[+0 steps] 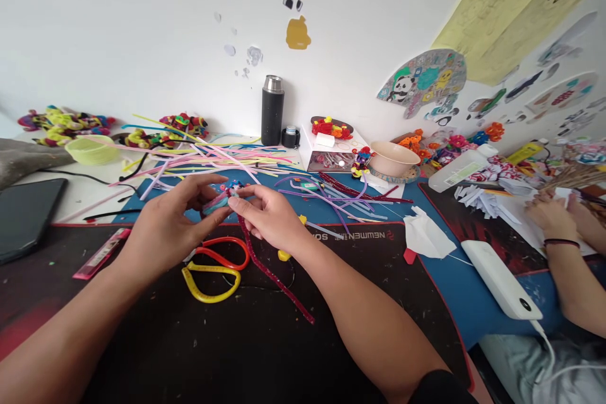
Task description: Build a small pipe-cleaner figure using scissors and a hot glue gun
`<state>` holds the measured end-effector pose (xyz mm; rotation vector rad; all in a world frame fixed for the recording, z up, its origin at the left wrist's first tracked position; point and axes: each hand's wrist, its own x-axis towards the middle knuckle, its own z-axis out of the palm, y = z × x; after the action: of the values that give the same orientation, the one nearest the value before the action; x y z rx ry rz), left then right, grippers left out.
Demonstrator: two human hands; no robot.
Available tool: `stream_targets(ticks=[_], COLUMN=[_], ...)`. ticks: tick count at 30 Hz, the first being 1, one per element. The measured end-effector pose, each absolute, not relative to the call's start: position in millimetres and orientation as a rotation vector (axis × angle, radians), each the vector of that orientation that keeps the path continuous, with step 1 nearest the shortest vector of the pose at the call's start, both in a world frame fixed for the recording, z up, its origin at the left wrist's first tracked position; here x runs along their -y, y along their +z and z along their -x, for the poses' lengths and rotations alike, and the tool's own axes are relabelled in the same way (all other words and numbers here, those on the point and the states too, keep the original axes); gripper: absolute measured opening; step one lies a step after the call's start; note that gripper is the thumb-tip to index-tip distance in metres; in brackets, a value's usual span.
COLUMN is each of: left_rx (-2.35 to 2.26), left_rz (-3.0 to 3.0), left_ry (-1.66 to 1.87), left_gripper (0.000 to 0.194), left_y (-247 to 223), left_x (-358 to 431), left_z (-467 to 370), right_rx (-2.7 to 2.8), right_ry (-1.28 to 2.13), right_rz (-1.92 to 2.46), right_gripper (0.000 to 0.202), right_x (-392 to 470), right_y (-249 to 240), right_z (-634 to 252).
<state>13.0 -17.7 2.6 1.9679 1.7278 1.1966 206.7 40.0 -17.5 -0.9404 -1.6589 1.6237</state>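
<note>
My left hand (173, 221) is closed in a pinch on a small light-blue and pink pipe-cleaner piece (216, 204), partly covered by the fingers. Close against it, my right hand (272, 214) pinches a glittery dark-red pipe cleaner (279, 286) where it meets that piece. Its long free end hangs down to the right over the black mat (227, 353). Below the hands lie scissors with one red and one yellow handle loop (211, 298); their blades are mostly hidden. A small yellow object (284, 255) sits beside my right wrist.
Loose pipe cleaners (227, 154) spread behind the hands. A black thermos (272, 113) stands by the wall, with a beige bowl (392, 161) further right. A phone (31, 218) and pink box (101, 254) lie left. A white power bank (502, 281) lies right, near another person's hands (552, 218).
</note>
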Motion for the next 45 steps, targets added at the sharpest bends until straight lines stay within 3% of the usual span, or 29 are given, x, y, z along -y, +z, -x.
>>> stream_targets(ticks=[45], left_rx=[-1.822], left_rz=[-1.999], left_ry=[1.243], left_gripper=[0.046], left_y=[-1], left_x=[14], left_z=[-6], right_rx=[1.673], right_ry=[1.502], right_rz=[0.949], right_gripper=[0.041], right_x=[-36], right_y=[-12], right_z=[-206])
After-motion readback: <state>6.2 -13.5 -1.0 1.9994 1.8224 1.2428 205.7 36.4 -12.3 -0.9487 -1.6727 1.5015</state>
